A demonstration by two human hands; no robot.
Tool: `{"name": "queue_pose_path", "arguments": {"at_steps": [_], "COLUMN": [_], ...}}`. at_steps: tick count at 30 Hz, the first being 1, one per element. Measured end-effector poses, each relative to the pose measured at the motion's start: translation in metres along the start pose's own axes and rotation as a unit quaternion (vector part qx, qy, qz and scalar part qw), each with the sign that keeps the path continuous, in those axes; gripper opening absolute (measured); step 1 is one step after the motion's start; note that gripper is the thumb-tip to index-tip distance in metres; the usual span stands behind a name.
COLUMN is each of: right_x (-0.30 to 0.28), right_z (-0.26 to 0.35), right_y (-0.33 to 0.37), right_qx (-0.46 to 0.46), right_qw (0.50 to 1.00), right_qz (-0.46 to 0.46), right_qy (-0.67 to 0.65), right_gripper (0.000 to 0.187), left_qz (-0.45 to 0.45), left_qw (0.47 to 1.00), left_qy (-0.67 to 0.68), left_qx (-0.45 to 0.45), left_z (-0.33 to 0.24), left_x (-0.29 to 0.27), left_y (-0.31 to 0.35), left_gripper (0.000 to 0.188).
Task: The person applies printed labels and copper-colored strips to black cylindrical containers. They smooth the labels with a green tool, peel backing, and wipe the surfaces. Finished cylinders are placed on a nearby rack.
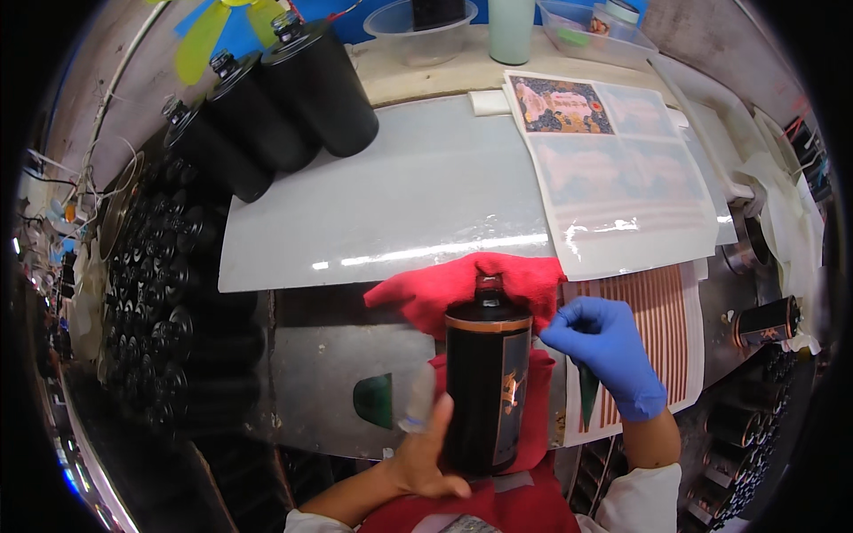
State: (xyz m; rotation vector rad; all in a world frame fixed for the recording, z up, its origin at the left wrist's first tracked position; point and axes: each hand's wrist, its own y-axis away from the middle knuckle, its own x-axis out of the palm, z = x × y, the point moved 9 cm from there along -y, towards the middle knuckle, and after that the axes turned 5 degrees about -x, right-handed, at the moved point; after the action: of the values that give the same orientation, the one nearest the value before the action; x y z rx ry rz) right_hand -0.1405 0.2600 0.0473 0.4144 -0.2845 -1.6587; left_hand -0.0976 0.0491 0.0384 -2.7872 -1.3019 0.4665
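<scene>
A glossy black bottle (480,391) with a copper band at its shoulder and a dark label (513,386) on its right side is in front of me, its neck against a bunched red cloth (426,289). My bare left hand (422,457) cups its lower left side; the upper fingertips are motion-blurred, with a pale covering on them. Close to the bottle's right shoulder is my right hand (609,351), in a blue glove, thumb and forefinger pinched. A dark green pointed scraper (588,395) sticks out below its curled fingers. Another dark green piece (373,400) lies left of the bottle.
Three black bottles (320,89) stand at the back left, above many more (178,311). Printed sheets (622,186) and a copper-striped sheet (653,320) lie right on the grey board (400,186). Plastic tubs (418,40) line the back. A labelled bottle (766,322) lies far right.
</scene>
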Motion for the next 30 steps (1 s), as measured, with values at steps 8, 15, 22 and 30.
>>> {"name": "queue_pose_path", "arguments": {"at_steps": [8, 15, 22, 30], "right_x": [0.015, -0.002, -0.017, 0.016], "right_z": [-0.036, -0.061, -0.078, 0.057], "right_y": [0.016, 0.016, 0.039, 0.043], "right_qx": [0.039, 0.076, 0.05, -0.269], "right_qw": [0.992, 0.97, 0.91, 0.953], "right_qz": [0.045, -0.022, -0.026, -0.143], "right_qy": [-0.111, -0.228, -0.412, 0.011], "right_gripper": [0.015, 0.021, 0.03, 0.037], "left_qz": [-0.217, -0.206, -0.215, -0.043], "left_qw": [0.954, 0.968, 0.965, 0.93], "left_qy": [0.198, 0.114, -0.09, -0.363], "left_qx": [-0.058, -0.092, -0.118, 0.047], "left_z": [-0.009, -0.004, -0.025, -0.075], "left_x": [-0.04, -0.031, -0.03, 0.045], "left_y": [-0.096, -0.102, -0.103, -0.009], "left_gripper": [0.073, 0.074, 0.093, 0.09]}}
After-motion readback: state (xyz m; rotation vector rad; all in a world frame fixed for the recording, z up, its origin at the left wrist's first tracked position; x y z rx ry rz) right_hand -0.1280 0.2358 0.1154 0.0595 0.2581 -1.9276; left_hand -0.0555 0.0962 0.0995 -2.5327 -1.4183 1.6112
